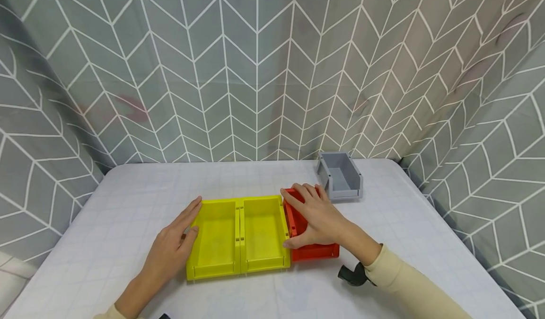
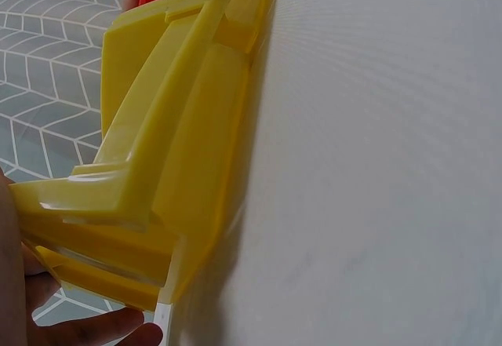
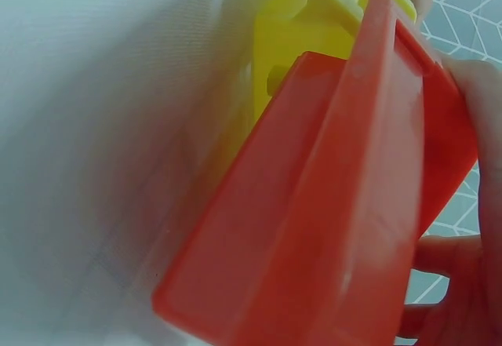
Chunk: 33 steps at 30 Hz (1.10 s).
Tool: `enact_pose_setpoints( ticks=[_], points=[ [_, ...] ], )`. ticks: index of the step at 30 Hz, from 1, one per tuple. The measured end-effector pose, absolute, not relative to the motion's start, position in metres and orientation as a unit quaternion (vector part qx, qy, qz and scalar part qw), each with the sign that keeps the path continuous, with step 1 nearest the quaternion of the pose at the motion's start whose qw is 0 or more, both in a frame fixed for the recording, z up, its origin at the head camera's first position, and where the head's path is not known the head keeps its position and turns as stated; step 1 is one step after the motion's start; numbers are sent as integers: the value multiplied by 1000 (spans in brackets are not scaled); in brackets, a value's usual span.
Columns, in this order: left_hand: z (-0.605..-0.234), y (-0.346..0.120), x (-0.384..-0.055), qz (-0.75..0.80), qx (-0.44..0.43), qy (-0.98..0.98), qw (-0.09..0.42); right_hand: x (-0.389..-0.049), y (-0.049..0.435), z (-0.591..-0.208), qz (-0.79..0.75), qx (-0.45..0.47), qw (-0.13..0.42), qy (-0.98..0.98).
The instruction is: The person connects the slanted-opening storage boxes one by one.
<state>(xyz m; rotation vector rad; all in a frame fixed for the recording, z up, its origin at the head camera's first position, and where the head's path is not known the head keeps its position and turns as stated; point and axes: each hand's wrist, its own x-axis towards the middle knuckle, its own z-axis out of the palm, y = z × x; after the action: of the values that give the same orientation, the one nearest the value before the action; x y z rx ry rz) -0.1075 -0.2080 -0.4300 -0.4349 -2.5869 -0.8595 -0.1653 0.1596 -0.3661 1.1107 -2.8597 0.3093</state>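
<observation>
Two yellow storage bins stand side by side on the table, the left bin (image 1: 214, 270) touching the right bin (image 1: 266, 263). My left hand (image 1: 172, 243) lies along the left bin's outer wall, fingers stretched toward its far corner. A red bin (image 1: 317, 252) is in my right hand (image 1: 319, 219), thumb at its near left side and fingers over the far end. Its left wall is right at the right yellow bin's edge. From the right wrist, the red bin (image 3: 337, 205) looks tilted against the yellow one (image 3: 302, 36).
A grey bin (image 1: 340, 177) stands at the back right, just beyond the red one. The white-covered table (image 1: 140, 191) ends at a patterned grey curtain (image 1: 238, 73) behind and at both sides. A black device (image 1: 354, 275) sits at my right wrist.
</observation>
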Motion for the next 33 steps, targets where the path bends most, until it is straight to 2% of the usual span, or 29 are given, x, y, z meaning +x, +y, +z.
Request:
enact_pose_setpoints(
  ticks=[33],
  points=[
    [-431,-209,-108,-313,-159,-916,195,-165,161,-371,91,375,16,-922]
  ],
)
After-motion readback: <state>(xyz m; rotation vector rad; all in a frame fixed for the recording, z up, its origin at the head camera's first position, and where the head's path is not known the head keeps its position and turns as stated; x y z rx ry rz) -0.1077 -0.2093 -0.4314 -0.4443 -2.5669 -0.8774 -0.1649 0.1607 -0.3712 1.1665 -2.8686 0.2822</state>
